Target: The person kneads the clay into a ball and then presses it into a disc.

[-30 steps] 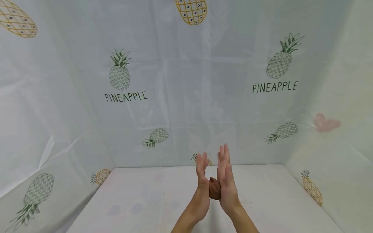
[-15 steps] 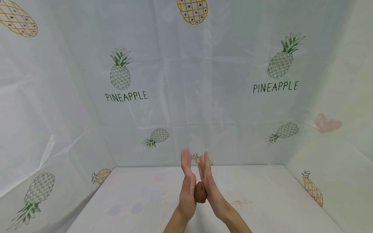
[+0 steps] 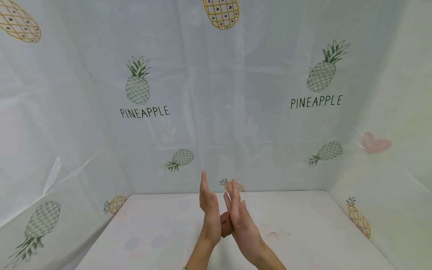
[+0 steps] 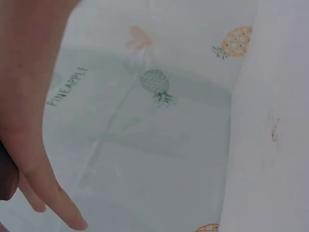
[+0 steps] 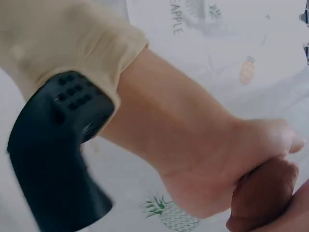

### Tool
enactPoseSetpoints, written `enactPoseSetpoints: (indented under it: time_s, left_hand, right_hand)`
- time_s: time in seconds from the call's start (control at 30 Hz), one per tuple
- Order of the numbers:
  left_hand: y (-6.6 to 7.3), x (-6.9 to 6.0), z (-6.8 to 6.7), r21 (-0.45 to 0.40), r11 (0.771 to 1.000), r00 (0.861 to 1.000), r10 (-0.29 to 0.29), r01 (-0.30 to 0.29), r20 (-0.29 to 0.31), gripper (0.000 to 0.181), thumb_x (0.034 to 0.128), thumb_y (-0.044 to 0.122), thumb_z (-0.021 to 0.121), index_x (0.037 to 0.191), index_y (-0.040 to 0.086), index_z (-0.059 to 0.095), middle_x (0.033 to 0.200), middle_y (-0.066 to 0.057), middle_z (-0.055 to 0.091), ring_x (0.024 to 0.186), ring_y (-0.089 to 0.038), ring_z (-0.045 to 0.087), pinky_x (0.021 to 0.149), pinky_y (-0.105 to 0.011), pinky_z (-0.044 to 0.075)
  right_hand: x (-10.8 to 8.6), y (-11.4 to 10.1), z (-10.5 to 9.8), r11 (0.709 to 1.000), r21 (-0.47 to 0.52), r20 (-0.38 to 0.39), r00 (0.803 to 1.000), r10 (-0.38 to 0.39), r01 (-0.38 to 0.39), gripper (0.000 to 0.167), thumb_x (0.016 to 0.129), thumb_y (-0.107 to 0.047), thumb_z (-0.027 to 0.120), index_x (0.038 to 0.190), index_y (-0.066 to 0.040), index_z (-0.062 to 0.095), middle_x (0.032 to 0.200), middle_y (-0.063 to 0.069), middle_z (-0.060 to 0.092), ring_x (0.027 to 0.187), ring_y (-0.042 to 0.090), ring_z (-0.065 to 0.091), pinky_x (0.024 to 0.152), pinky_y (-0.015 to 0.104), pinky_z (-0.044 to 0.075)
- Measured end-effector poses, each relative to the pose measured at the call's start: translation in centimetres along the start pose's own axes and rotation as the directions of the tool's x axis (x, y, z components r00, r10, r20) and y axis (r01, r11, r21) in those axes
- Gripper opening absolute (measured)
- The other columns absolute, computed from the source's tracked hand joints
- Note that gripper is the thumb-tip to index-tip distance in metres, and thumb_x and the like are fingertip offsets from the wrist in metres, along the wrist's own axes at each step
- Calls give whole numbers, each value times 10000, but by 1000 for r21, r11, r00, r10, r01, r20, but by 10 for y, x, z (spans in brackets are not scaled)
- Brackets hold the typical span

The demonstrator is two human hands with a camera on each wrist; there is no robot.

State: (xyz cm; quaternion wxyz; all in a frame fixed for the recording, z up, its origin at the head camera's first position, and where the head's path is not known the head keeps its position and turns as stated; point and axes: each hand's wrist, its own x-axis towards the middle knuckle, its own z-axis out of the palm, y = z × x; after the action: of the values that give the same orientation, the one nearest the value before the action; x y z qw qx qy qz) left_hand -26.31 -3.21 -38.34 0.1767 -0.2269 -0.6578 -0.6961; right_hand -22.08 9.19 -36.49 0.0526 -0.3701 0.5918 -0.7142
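A brown lump that looks like modelling clay (image 3: 227,224) is pressed between my two palms above the table. My left hand (image 3: 210,215) stands upright on its left, fingers extended forward. On the other side my right hand (image 3: 243,227) leans against it, also with fingers extended. The lump's dark edge (image 4: 7,179) shows at the left of the left wrist view, beside a hand. In the right wrist view the lump (image 5: 265,193) touches the left palm, and only part of the right hand is visible at the lower right corner.
The white tabletop (image 3: 141,225) carries faint coloured spots and a small reddish-brown smear (image 3: 275,235) right of the hands. Pineapple-print cloth (image 3: 216,123) encloses the back and sides. A black device (image 5: 58,154) sits on the left forearm by a beige sleeve (image 5: 82,38).
Both hands have shifted left with the brown lump between them. The left hand has slid forward against the right, which has drawn back.
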Motion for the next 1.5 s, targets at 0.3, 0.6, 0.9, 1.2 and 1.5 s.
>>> enactPoseSetpoints:
  time_s: [0.3,0.6,0.9,1.2,1.5]
  left_hand:
    - [0,-15,17,-133,990,954,3,39,300,583,1129,535,34,1652,442,-206,633,-310,563,429,-26,444,654,-98,437]
    - [4,-26,32,-125,987,895,-37,102,445,554,1111,575,-5,1607,532,-249,1749,-40,208,1619,-172,-172,1195,-799,-60]
    - [15,-28,28,-170,978,891,181,-120,416,628,1145,466,133,1678,352,-179,1758,45,42,1550,-8,147,1205,-752,-25]
    - [12,-17,12,-136,969,944,232,-204,235,660,1130,361,213,1700,335,-119,1751,74,-217,1534,-195,-280,1139,-701,-187]
    - [-5,-1,-1,173,952,963,265,-253,-46,630,1132,352,164,1722,254,-32,1789,41,-36,1621,-241,-121,1184,-642,-202]
  right_hand:
    - [-4,-10,-16,993,48,-141,985,-99,107,567,1066,-560,-126,1620,-517,-236,1729,-170,-258,1602,277,-282,1214,628,-200]
    - [-4,-13,-33,961,-100,-371,887,-276,257,622,1090,-541,3,1693,-420,-88,1776,-86,-123,1636,241,-146,1189,707,-231]
    - [4,8,-37,974,-131,-339,915,-220,186,595,1111,-488,-5,1695,-413,-88,1768,-130,-142,1634,266,-161,1189,718,-222]
    - [3,15,-10,998,-51,-65,997,-32,29,550,1110,-488,-74,1653,-498,-159,1754,-75,-208,1621,342,-189,1190,738,-200]
    - [-1,8,6,992,-24,-50,991,125,-127,503,1112,-554,-52,1602,-611,-150,1744,-135,-199,1619,272,-195,1231,722,-126]
